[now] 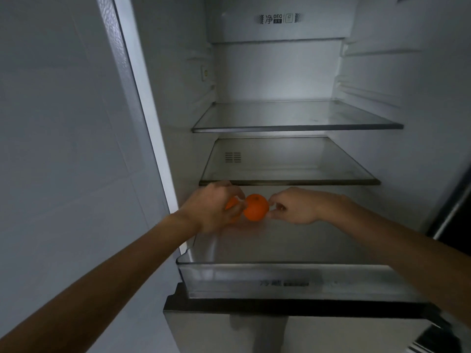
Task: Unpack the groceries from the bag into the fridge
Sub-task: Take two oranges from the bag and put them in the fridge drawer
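The fridge stands open in front of me. An orange rests on the lowest shelf, toward its back left. My right hand is beside it on the right, fingertips just touching or barely apart from its skin. My left hand is closed over a second orange, mostly hidden under the fingers, just left of the first one. The grocery bag is out of sight.
Two glass shelves above hold nothing. A clear drawer front runs below the lowest shelf. A white wall lies to the left, and the dark fridge door edge is at the right.
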A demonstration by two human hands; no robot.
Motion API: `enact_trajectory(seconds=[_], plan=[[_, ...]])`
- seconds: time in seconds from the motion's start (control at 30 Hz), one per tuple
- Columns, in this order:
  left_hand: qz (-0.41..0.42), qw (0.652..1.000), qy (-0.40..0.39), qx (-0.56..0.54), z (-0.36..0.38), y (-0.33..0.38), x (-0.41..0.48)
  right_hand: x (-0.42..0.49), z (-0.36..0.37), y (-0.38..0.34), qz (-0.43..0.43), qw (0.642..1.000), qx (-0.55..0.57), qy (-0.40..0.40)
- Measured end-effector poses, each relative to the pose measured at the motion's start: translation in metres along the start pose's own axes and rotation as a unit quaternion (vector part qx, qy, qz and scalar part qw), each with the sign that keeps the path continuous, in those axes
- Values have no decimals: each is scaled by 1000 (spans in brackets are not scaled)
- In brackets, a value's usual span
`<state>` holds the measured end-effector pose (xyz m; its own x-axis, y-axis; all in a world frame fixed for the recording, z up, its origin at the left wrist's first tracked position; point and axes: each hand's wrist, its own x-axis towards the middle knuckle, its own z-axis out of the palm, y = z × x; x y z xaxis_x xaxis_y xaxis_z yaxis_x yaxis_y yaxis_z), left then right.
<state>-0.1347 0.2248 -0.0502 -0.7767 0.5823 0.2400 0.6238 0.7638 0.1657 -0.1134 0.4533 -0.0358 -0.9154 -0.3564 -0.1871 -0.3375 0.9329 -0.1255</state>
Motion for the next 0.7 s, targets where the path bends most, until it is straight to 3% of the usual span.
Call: enact_trajectory(seconds=[0.1, 0.2, 0.37, 0.57, 0.7], plan=[[30, 994, 53, -95, -22, 19, -29, -39, -7, -10, -20, 998, 24, 62], [66, 994, 39, -83, -29, 35, -62, -85, -4, -21, -21, 991, 55, 118], [115, 993, 32, -23, -2, 44, -97, -142, 25, -28, 9, 992, 89, 87], [147, 980, 135, 21, 20, 36, -103, -155, 73, -18, 58, 986, -53, 146], [153, 975, 153, 41, 19, 34, -101, -147, 85, -17, 62, 973, -88, 204]])
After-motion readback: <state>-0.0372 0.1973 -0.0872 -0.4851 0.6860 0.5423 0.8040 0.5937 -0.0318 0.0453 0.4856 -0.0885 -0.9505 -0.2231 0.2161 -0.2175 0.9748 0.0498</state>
